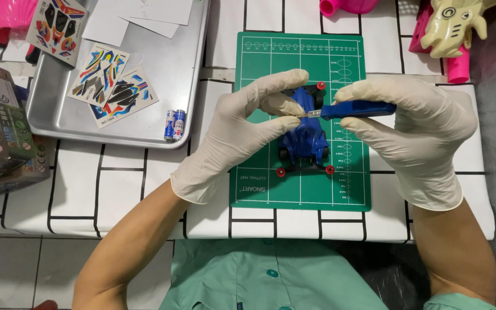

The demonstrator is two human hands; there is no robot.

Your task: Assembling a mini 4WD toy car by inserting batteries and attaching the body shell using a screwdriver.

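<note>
The blue toy car (304, 138) sits at the centre of the green cutting mat (259, 189). The left hand (233, 135) steadies it, thumb and forefinger pinched at the tool tip. The right hand (417, 135) is closed around a blue-handled screwdriver (354, 109), held level over the car. Step in hand: driving a fastener into the body. The tip must stay seated and square.

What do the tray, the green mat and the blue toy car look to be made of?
Tray: likely metal, brushed silver with soft reflections and a rolled rim. Green mat: probably matte rubbery plastic, flat, with a printed grid. Blue toy car: apparently glossy moulded plastic, with highlights on its body.
</note>
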